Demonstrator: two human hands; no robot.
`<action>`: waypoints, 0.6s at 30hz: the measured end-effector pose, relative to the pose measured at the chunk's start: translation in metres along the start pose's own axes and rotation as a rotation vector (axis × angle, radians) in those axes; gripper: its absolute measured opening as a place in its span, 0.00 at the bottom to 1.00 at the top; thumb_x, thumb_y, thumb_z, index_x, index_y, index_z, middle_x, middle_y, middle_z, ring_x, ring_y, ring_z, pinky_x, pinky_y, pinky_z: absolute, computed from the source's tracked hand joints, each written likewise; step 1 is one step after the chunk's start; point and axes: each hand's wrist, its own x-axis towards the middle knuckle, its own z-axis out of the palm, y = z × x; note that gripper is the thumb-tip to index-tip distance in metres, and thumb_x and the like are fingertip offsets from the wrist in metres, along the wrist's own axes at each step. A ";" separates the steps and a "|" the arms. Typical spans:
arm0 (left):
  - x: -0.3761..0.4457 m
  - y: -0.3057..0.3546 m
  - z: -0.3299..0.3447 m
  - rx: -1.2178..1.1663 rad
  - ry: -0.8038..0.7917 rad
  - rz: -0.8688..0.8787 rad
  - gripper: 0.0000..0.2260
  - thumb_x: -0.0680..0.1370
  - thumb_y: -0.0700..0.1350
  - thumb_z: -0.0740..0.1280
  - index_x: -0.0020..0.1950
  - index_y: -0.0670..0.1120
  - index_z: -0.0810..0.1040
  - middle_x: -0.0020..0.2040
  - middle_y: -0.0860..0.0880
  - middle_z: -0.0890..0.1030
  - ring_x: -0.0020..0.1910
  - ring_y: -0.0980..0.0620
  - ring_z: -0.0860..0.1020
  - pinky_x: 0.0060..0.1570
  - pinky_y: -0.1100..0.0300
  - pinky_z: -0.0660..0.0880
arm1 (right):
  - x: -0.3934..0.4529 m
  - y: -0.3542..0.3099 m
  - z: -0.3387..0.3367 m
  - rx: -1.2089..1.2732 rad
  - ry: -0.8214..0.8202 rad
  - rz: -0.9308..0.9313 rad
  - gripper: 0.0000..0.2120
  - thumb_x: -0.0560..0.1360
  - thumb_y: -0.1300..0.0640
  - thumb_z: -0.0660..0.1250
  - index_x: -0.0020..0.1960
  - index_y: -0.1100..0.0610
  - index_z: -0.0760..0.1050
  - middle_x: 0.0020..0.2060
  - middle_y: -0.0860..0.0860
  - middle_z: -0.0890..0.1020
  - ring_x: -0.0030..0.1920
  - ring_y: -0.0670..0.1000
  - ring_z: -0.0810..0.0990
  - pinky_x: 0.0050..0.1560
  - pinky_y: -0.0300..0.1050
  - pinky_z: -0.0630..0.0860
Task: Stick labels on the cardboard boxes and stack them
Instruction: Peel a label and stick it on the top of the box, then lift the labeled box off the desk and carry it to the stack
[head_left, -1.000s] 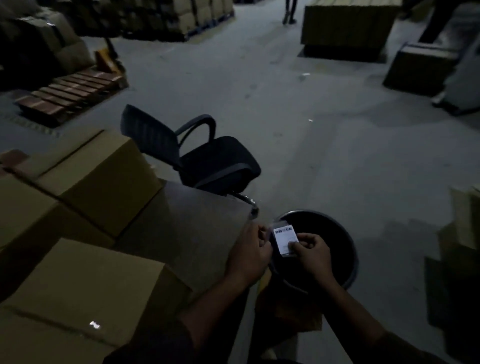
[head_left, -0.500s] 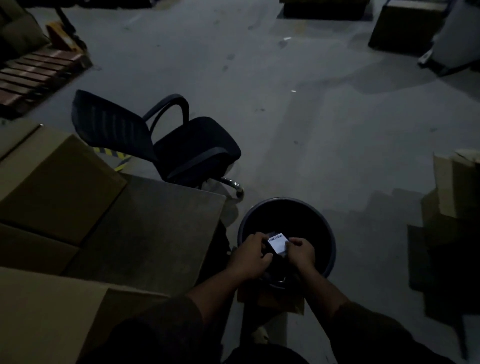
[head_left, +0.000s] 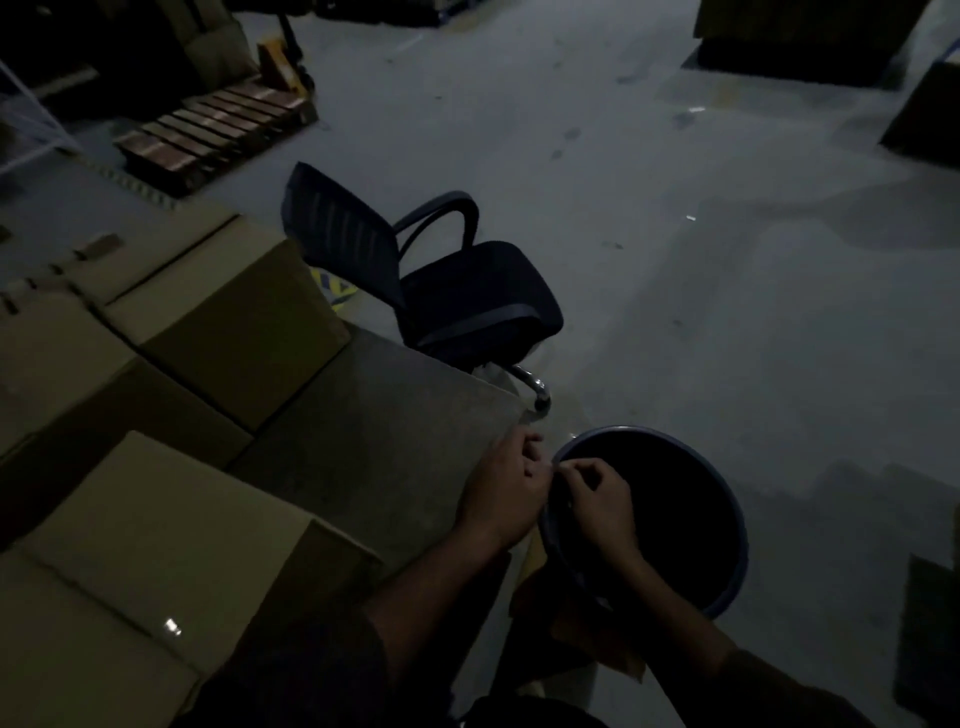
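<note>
My left hand (head_left: 506, 488) and my right hand (head_left: 597, 499) meet fingertip to fingertip over the near-left rim of a dark round bin (head_left: 730, 504). Both have curled fingers and pinch a thin pale strip, the label (head_left: 554, 466), seen edge-on and barely visible in the dim light. Plain cardboard boxes lie to the left: one near me (head_left: 156, 535), another further back (head_left: 223, 322). They rest on a grey table (head_left: 374, 415) whose right corner is just beside my left hand.
A black office chair (head_left: 467, 301) stands behind the table corner. A wooden pallet (head_left: 208, 135) lies at the far left on the concrete floor. Dark stacks of boxes stand at the far right (head_left: 924, 119) and the right edge (head_left: 930, 623).
The white face of the label showed between my hands before; now it is turned edge-on and hardly seen. My hands stay together over the bin while the view swings.
</note>
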 end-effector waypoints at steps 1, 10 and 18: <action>-0.002 0.004 -0.012 -0.021 0.055 0.016 0.16 0.77 0.53 0.65 0.65 0.55 0.76 0.55 0.53 0.81 0.52 0.53 0.82 0.55 0.48 0.80 | -0.006 -0.015 0.009 0.045 -0.057 -0.039 0.07 0.79 0.60 0.69 0.43 0.54 0.81 0.39 0.50 0.84 0.40 0.44 0.81 0.42 0.43 0.76; -0.053 -0.011 -0.135 -0.130 0.486 0.053 0.08 0.85 0.49 0.66 0.64 0.55 0.77 0.57 0.55 0.79 0.51 0.63 0.79 0.45 0.68 0.78 | -0.069 -0.118 0.110 0.125 -0.430 -0.297 0.07 0.82 0.56 0.67 0.47 0.58 0.80 0.40 0.51 0.86 0.41 0.47 0.84 0.42 0.43 0.82; -0.155 -0.087 -0.225 -0.034 0.864 -0.119 0.07 0.82 0.56 0.67 0.59 0.58 0.77 0.57 0.59 0.77 0.53 0.62 0.78 0.50 0.54 0.81 | -0.134 -0.142 0.210 -0.387 -0.711 -0.682 0.10 0.78 0.46 0.69 0.57 0.49 0.80 0.55 0.46 0.80 0.53 0.45 0.80 0.53 0.49 0.81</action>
